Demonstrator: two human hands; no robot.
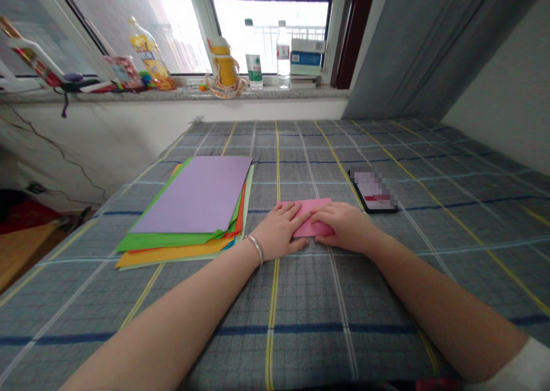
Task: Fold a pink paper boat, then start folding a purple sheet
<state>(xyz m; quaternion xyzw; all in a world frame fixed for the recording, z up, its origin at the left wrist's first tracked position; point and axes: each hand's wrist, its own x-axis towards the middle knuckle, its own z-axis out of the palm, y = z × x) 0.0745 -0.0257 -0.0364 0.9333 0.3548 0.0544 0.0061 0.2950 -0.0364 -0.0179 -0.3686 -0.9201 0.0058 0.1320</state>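
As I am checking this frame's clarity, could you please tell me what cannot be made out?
Head view, all items:
Pink paper: partly covered by the left hand and right hand.
Phone: screen partly pixelated.
White sleeve: cut off by the picture's edge.
Green sheet: mostly hidden under the purple sheet.

And there's the pink paper (306, 227), bright and plain, lying flat with its far edge straight, part of its surface covered from sight! It sits right of the paper stack (193, 193), clear of it, level with the stack's nearer half.
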